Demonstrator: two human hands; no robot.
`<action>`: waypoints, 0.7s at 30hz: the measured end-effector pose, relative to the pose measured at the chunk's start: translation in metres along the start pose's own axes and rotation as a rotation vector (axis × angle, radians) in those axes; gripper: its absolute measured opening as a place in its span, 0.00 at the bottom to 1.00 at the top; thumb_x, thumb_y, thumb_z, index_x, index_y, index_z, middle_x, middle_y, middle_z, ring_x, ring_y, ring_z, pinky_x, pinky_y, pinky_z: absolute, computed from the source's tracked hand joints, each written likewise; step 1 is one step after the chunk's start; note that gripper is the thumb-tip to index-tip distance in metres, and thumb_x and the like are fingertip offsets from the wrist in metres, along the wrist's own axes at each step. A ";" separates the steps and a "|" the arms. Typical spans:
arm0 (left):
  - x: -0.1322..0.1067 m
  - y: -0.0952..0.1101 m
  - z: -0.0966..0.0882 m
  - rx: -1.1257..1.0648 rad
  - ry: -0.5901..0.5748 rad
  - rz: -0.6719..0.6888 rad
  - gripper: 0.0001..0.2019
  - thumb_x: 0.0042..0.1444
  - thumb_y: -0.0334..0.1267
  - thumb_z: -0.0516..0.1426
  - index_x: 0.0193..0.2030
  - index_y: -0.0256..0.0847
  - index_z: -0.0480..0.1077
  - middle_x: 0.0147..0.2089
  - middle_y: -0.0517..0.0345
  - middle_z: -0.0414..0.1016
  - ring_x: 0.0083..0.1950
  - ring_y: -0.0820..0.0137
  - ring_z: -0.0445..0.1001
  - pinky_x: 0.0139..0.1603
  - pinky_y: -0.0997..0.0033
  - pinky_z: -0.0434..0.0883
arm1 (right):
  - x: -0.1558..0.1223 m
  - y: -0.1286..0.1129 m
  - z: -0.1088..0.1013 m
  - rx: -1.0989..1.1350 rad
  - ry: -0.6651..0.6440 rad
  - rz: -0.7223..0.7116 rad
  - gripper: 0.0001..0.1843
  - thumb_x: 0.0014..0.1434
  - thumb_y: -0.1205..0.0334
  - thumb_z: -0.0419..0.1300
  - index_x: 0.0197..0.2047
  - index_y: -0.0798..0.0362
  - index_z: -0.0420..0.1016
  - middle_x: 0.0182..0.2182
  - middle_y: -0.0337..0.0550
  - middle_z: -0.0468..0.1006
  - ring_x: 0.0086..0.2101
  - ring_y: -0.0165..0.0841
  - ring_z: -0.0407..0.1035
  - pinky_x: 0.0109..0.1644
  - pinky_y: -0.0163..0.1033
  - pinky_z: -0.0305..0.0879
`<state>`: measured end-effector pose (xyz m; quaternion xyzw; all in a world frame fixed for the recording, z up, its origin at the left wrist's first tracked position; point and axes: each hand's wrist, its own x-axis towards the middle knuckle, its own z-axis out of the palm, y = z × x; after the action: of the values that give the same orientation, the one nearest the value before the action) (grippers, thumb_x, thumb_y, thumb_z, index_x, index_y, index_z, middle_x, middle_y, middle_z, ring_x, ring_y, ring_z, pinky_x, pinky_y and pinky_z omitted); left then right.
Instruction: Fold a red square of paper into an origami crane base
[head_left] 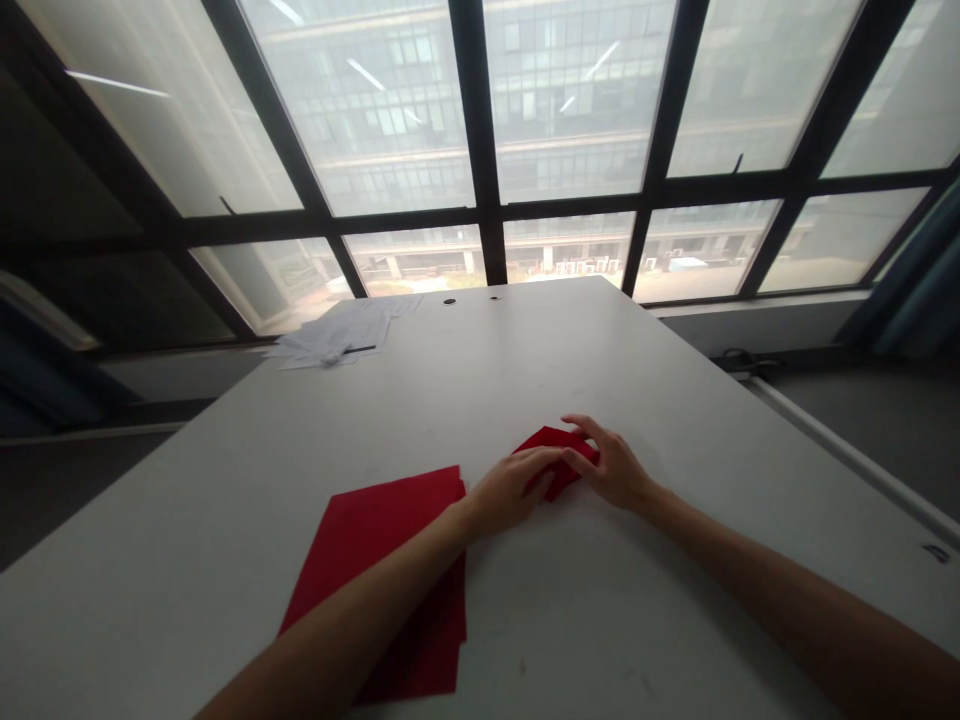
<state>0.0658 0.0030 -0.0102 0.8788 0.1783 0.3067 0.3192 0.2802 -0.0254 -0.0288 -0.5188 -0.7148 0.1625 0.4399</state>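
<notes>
A small piece of folded red paper [547, 437] with angled edges is on the white table [525, 370], between my two hands. My left hand [506, 492] grips it from the left, fingers laid across its top and the thumb near its front edge. At its right end, my right hand [615, 470] has thumb and fingers curved around the paper. Both hands cover part of the fold, so its full shape is hidden. Under my left forearm lie larger red paper sheets [375, 535], slightly out of line with each other.
Loose white papers [341, 325] are spread at the table's far left corner, with a dark pen [360, 349] on them. A round dark cable hole [449, 301] is near the far edge. Tall windows stand beyond, and a white rail [855, 455] runs along the right.
</notes>
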 end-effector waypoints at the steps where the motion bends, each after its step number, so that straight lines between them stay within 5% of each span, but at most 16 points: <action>1: 0.000 0.001 -0.001 0.062 -0.032 0.015 0.18 0.66 0.31 0.50 0.62 0.43 0.66 0.57 0.49 0.75 0.56 0.63 0.74 0.59 0.61 0.70 | 0.000 0.000 0.000 -0.011 0.031 -0.003 0.20 0.62 0.52 0.60 0.55 0.49 0.70 0.39 0.45 0.81 0.37 0.38 0.75 0.44 0.43 0.71; 7: 0.000 -0.002 -0.008 0.297 -0.011 0.056 0.14 0.69 0.37 0.50 0.56 0.43 0.72 0.55 0.50 0.76 0.56 0.65 0.74 0.58 0.63 0.70 | 0.004 0.005 0.003 0.116 0.081 0.049 0.15 0.58 0.61 0.59 0.49 0.52 0.75 0.29 0.40 0.78 0.28 0.33 0.70 0.30 0.36 0.67; 14: 0.001 -0.001 -0.012 0.543 -0.157 0.113 0.12 0.66 0.47 0.55 0.48 0.46 0.76 0.50 0.53 0.80 0.55 0.63 0.75 0.62 0.60 0.61 | 0.011 0.007 -0.001 0.240 0.187 0.130 0.13 0.55 0.63 0.59 0.44 0.54 0.77 0.26 0.38 0.76 0.24 0.30 0.65 0.27 0.34 0.61; 21: 0.002 -0.009 -0.008 0.555 -0.169 0.120 0.10 0.67 0.42 0.55 0.48 0.46 0.76 0.50 0.54 0.80 0.55 0.64 0.75 0.61 0.62 0.61 | 0.017 0.008 -0.007 0.264 0.231 0.173 0.12 0.53 0.64 0.59 0.40 0.56 0.79 0.20 0.35 0.71 0.21 0.27 0.59 0.22 0.32 0.54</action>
<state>0.0607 0.0137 -0.0105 0.9639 0.1759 0.1901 0.0615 0.2896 -0.0085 -0.0227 -0.5312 -0.5849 0.2312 0.5677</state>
